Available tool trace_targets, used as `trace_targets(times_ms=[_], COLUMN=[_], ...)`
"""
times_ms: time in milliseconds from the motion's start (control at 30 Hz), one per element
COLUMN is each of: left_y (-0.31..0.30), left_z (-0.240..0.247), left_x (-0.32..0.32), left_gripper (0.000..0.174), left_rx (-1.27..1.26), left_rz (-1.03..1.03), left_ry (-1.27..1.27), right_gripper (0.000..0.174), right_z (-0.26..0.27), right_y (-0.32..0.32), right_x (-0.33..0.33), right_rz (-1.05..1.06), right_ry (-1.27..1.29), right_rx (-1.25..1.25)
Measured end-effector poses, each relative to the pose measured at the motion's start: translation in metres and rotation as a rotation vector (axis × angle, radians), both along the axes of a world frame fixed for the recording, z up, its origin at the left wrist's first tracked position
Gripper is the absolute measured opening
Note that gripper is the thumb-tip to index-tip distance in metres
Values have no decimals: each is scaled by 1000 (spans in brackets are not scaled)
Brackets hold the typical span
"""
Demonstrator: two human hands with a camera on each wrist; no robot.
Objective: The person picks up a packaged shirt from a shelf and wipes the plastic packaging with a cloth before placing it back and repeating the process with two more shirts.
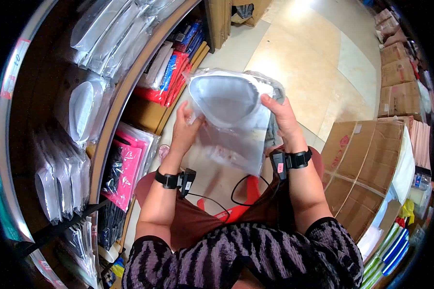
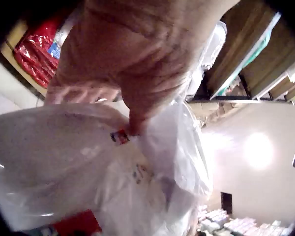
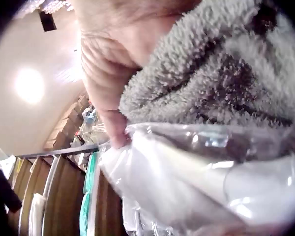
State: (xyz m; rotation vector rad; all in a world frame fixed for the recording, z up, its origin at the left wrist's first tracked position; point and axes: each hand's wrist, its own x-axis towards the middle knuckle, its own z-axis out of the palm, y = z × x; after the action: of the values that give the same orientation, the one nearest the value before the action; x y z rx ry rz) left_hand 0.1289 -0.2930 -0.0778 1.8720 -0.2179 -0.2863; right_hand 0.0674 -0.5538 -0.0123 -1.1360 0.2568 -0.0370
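A white collared shirt (image 1: 226, 103) folded in a clear plastic bag is held up in front of the person's lap. The left hand (image 1: 185, 127) pinches the bag's left edge; in the left wrist view its thumb (image 2: 137, 120) lies on the plastic near a small red label (image 2: 120, 137). On the other side, the right hand (image 1: 283, 118) grips the bag's right edge, thumb on top. A fluffy grey cloth (image 3: 201, 73) is gathered in that same hand, against the bag, and shows along the bag's right side (image 1: 273, 132) in the head view.
Shelves on the left hold several bagged white shirts (image 1: 84, 108), with pink (image 1: 128, 166) and red packs (image 1: 171, 82) lower down. Cardboard boxes (image 1: 357, 164) stand close on the right. Tiled floor (image 1: 299, 67) stretches ahead. Thin black cables (image 1: 236, 192) hang between the wrists.
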Motion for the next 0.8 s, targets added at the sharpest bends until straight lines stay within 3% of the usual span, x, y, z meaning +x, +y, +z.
trace_targets(times_ms=[100,133,167,267,367,500,600,633,700,800], left_y=[-11,-13,-16,-19,-23,-25,-21,-21,-23,-27], left_z=[24,27,30,32,44,51,25,24,28,32], left_x=[-4,-5,-7,-10,-9,-12,-26,-26,-25,-29], left_gripper=[68,73,76,83,79,71,64,60,53,59], left_rx=[-48,-304,-418,-694,-626,-646,-169,-214,-302,-423], left_rz=[-1,-139,-141,-200,-203,-250,-365,-415,-518,-497], left_ry=[20,156,260,473,478,516,360,443,609,480], right_gripper=[46,46,46,49,52,51,40,38,33,31], right_z=[-7,-16,-22,-22,-9,-15,-3,-1,-16,-25], right_y=[21,32,44,70,77,68,67,69,66,58], right_x=[-3,-6,-10,-23,-23,-16,-12,-10,-5,7], right_rz=[-26,-21,-16,35,91,31,128,156,32,-165], right_ry=[-3,-7,-9,-293,-349,-313,-499,-533,-476,-379], right_rx=[-259,-315,-371,-883,-920,-381,-983,-1161,-1144,-1043])
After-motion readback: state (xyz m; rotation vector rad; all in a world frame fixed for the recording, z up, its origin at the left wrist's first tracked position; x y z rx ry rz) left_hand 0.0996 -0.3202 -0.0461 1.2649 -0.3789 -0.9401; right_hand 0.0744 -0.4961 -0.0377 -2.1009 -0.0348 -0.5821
